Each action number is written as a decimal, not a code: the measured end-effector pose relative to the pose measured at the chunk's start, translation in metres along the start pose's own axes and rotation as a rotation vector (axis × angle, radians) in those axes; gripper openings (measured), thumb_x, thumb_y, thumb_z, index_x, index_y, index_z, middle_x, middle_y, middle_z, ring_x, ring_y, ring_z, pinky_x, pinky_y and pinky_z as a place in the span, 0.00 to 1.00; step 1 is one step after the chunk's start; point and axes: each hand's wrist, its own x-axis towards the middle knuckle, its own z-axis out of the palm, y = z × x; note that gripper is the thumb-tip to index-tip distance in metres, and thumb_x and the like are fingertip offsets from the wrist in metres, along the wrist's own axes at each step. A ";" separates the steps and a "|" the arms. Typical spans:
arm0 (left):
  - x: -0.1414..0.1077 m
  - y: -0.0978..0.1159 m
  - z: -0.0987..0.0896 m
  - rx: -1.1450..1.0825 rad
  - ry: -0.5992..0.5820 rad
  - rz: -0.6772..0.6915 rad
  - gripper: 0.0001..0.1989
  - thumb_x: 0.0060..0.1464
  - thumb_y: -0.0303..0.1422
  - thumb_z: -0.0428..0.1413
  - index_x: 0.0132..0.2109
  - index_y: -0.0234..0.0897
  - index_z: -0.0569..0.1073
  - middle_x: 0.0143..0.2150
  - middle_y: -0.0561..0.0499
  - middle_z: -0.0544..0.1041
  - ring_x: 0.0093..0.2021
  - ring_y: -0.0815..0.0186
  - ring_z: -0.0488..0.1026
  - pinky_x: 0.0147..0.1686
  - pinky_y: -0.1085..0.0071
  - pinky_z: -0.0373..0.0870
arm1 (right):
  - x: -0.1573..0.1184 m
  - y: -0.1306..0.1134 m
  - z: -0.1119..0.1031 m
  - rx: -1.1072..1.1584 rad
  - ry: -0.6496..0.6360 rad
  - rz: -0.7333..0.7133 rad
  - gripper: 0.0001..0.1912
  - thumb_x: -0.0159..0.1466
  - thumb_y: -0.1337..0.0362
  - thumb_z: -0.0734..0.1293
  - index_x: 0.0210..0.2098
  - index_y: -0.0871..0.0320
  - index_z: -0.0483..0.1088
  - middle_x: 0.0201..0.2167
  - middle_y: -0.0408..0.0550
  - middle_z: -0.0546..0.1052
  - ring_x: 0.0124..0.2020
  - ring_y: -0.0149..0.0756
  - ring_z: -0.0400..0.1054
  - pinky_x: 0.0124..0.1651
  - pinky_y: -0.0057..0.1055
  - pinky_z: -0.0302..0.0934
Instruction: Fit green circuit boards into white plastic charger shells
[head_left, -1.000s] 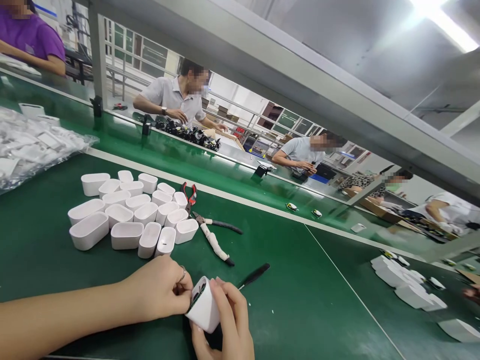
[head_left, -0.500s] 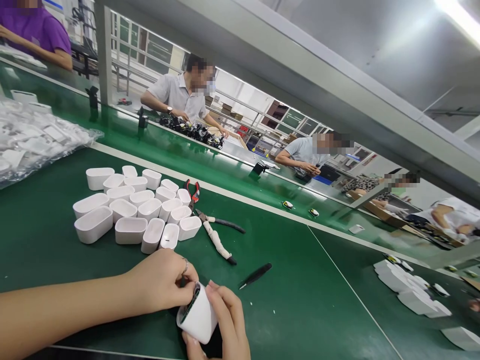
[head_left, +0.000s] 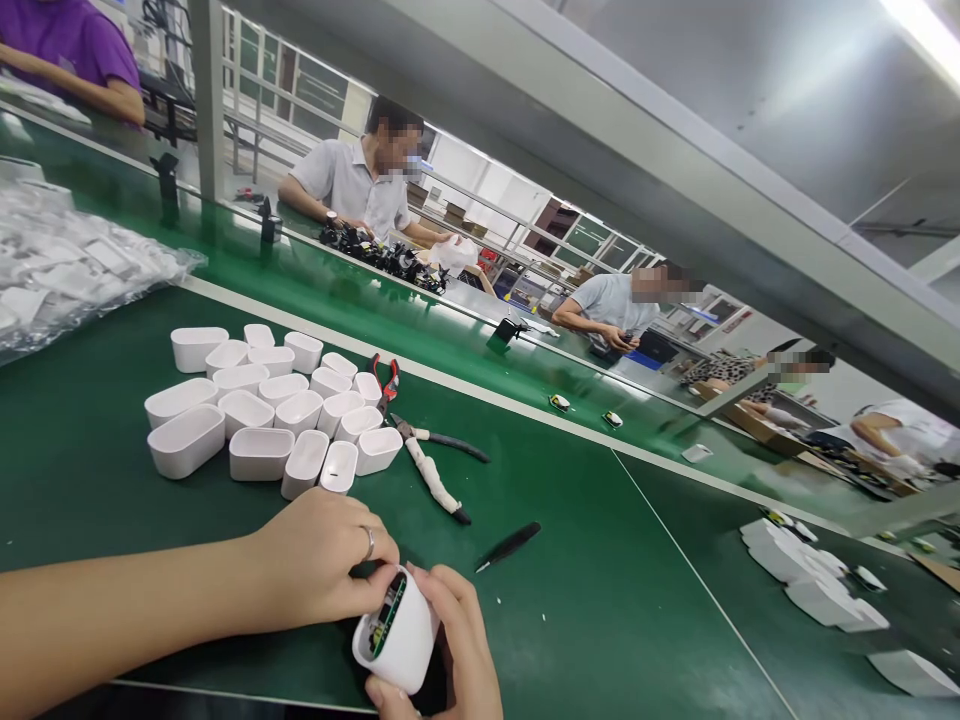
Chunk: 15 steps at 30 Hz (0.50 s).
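A white oval housing (head_left: 411, 640) is tilted near the front edge of the green bench, its open end facing left. Inside it sits a green circuit board (head_left: 390, 615) with small parts. My right hand (head_left: 461, 640) wraps round the housing from the right, fingers on top and thumb below. At the upper rim of the opening, my left hand (head_left: 337, 560), with a ring on one finger, pinches with thumb and forefinger; what is between these fingertips is too hidden to make out.
Several white cups (head_left: 262, 455) stand left of red-handled pliers (head_left: 386, 378), white-handled pliers (head_left: 431, 475) and black tweezers (head_left: 510, 545). A plastic bag of white parts (head_left: 82, 260) lies far left, white housings (head_left: 810, 580) at right. People sit across the green conveyor (head_left: 465, 355).
The housing's opening has turned more toward the camera, showing more of the board. The small items on the conveyor have shifted left. A person across now holds a white bag.
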 end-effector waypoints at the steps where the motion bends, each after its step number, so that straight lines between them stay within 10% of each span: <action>1: 0.000 0.000 -0.001 0.001 -0.003 0.007 0.12 0.48 0.31 0.44 0.28 0.37 0.72 0.25 0.53 0.75 0.26 0.69 0.68 0.27 0.75 0.59 | 0.000 0.000 -0.001 0.029 -0.008 0.020 0.30 0.42 0.72 0.60 0.45 0.47 0.59 0.44 0.44 0.59 0.44 0.36 0.59 0.43 0.25 0.56; 9: 0.010 0.010 -0.021 -0.706 -0.311 -0.476 0.11 0.42 0.31 0.50 0.36 0.36 0.70 0.25 0.55 0.71 0.23 0.73 0.65 0.24 0.79 0.60 | -0.001 0.004 -0.004 0.199 -0.008 0.136 0.28 0.43 0.69 0.61 0.44 0.45 0.61 0.45 0.44 0.58 0.44 0.38 0.60 0.45 0.29 0.54; 15: 0.009 0.006 -0.011 -1.054 -0.398 -0.597 0.18 0.33 0.24 0.50 0.37 0.35 0.66 0.35 0.54 0.68 0.21 0.77 0.62 0.19 0.80 0.61 | -0.003 0.004 -0.001 0.145 0.014 0.121 0.28 0.43 0.70 0.61 0.44 0.44 0.60 0.45 0.44 0.57 0.43 0.36 0.59 0.45 0.29 0.54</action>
